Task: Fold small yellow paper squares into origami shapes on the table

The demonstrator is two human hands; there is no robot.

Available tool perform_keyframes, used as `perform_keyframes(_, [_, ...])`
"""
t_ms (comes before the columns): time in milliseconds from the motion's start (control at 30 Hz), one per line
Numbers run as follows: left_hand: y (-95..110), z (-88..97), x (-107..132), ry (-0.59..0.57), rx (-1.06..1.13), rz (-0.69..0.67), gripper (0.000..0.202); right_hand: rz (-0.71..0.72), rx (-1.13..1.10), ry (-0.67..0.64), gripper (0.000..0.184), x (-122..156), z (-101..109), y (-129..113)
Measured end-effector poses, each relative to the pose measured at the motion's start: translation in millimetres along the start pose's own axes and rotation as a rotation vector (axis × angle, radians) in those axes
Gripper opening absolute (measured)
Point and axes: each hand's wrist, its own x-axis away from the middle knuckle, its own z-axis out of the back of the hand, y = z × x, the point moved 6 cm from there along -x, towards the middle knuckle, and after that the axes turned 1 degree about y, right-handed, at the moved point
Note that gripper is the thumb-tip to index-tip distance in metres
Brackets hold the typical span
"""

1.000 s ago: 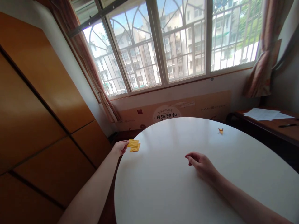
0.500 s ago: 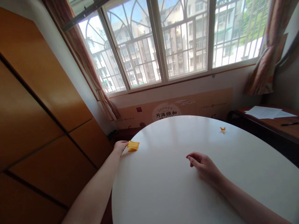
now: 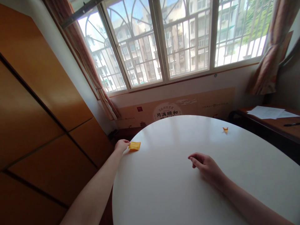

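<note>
A small, flat yellow packet (image 3: pixel 134 146) is pinched at its left edge by my left hand (image 3: pixel 122 145), with thumb and finger closed on it. It is at the left rim of the round white table (image 3: pixel 159 187), and whether it rests on the top I cannot tell. My right hand (image 3: pixel 205 164) lies over the middle of the table with its fingers curled in and the thumb against them. Nothing shows in its grip. Far off at the back right of the table lies a small crumpled yellow-orange scrap (image 3: pixel 225 130), too small to name exactly.
Behind the table, a printed beige board (image 3: pixel 211 101) leans below the barred windows (image 3: pixel 185 43). A wooden cabinet (image 3: pixel 35 103) rises on the left. To the right, a brown side table (image 3: pixel 290 129) carries white papers (image 3: pixel 266 112) and a black pen (image 3: pixel 292 124).
My left hand has barely shifted, and the packet looks slightly flatter and tilted differently. My right hand keeps its curled pose. The view has moved a little.
</note>
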Motion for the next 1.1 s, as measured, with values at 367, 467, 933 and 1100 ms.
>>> perform_keyframes(367, [36, 7.5, 31, 0.005, -0.163, -0.156, 0.024, 0.005, -0.022, 0.024, 0.035, -2, 1, 3])
perform_keyframes(467, [67, -10.9, 54, -0.023, -0.179, -0.29, 0.019, 0.001, -0.058, 0.042, 0.034, -4, 2, 1])
perform_keyframes(933, [217, -147.1, 184, -0.343, -0.168, -0.786, 0.045, -0.088, -0.016, 0.194, 0.028, -15, 19, 3])
perform_keyframes(1100, [210, -156.6, 193, -0.229, -0.177, -0.834, 0.04, -0.119, 0.107, 0.267, 0.035, -20, 63, 11])
